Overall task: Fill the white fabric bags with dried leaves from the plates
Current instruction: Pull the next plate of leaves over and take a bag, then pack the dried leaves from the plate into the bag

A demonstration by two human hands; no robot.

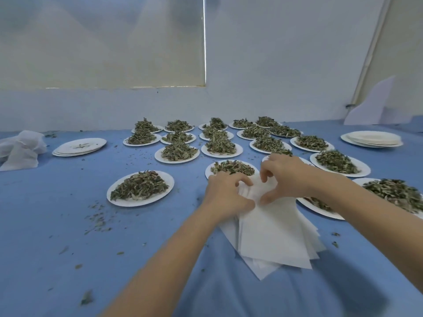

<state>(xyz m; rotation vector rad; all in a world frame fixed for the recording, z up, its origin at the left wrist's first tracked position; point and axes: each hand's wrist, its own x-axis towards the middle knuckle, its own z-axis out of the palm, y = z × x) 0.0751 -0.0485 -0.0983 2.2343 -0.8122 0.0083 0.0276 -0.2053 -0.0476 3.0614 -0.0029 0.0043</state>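
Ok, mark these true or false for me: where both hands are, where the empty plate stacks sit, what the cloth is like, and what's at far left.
1. Both hands work at the top of the white bag stack. True: left hand, right hand.
2. Every plate holds leaves. False: empty plate stacks sit at left and right.
3. The blue cloth is spotless. False: leaf crumbs lie scattered.
4. A crumpled white fabric bundle lies far left. True.

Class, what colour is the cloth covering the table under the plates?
Blue. The table cloth shows best in the head view, the only view.
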